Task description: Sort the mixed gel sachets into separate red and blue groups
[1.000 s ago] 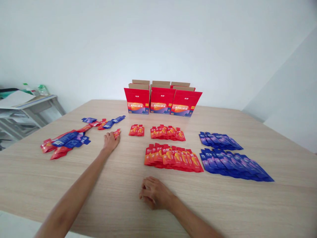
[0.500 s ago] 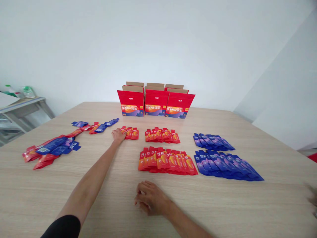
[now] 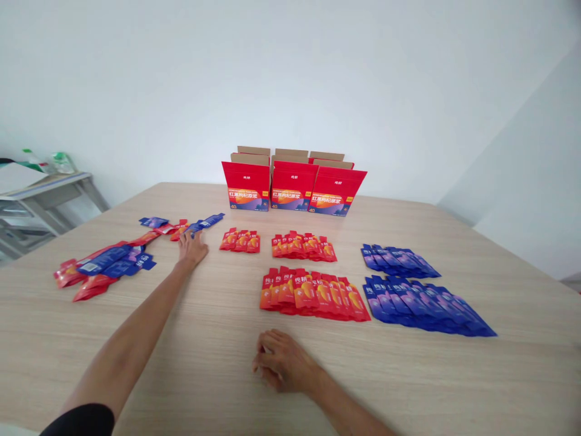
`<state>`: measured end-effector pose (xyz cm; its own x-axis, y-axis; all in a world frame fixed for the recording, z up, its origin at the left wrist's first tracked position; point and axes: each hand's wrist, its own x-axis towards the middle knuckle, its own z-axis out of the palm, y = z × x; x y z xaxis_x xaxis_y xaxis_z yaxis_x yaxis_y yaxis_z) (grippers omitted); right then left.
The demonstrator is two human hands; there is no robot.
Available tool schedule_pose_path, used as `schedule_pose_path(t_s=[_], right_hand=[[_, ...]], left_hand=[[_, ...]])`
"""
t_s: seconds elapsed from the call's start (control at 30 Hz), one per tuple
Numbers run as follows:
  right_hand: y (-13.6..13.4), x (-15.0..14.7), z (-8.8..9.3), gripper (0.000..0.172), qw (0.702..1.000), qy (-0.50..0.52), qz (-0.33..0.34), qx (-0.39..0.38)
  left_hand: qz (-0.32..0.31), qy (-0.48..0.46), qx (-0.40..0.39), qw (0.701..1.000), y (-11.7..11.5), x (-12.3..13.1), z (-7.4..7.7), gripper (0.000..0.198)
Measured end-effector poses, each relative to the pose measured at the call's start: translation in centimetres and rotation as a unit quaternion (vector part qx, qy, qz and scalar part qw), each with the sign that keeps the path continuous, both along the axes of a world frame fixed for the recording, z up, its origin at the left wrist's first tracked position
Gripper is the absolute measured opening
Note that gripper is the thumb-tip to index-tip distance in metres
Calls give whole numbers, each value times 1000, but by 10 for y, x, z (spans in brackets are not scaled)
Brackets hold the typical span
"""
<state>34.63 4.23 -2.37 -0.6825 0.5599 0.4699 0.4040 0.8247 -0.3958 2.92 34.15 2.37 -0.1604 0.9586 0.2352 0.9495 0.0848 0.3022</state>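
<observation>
Reaching out to the left, my left hand (image 3: 193,249) has its fingers stretched over the near end of a blue pouch (image 3: 196,227), touching it or just above it. Another blue pouch (image 3: 212,220) and a red pouch (image 3: 180,230) lie beside those fingertips. My right hand (image 3: 285,362) rests near the front of the table, loosely curled, with nothing visible in it. Just beyond it is a fanned row of red pouches (image 3: 313,293). Shorter red rows lie farther back, one in the middle (image 3: 303,247) and one to its left (image 3: 240,241).
Three open red boxes (image 3: 294,188) stand side by side at the back. Two fanned rows of blue pouches, a rear row (image 3: 399,261) and a front row (image 3: 422,304), lie at right. A mixed red and blue pile (image 3: 106,263) lies at left. A side table (image 3: 49,184) stands beyond.
My left hand has left the small red row and moved left to the blue pouches. My right hand stays curled in place. The view has shifted slightly left.
</observation>
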Motion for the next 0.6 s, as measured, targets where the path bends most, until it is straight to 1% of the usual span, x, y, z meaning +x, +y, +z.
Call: schedule_pose_path(t_s=[0.07,0.17,0.27,0.43,0.6], right_hand=[[0,0,0,23,1000,5,0,-6],[-1,1,0,23,1000,8,-5,-15],[-1,1,0,21,1000,18,-12,-16],[-3,1,0,25,999,16,-17,-24],[-3,1,0,26,999,22,-26,-29]], left_hand=[[1,14,-20,1000,2,-16,4,68],[-1,33,-41,999,4,-32,8,63],[5,49,-37,998,1,-42,8,64],[39,57,-32,997,-7,-59,6,78],[31,66,-53,996,-9,-70,11,71]])
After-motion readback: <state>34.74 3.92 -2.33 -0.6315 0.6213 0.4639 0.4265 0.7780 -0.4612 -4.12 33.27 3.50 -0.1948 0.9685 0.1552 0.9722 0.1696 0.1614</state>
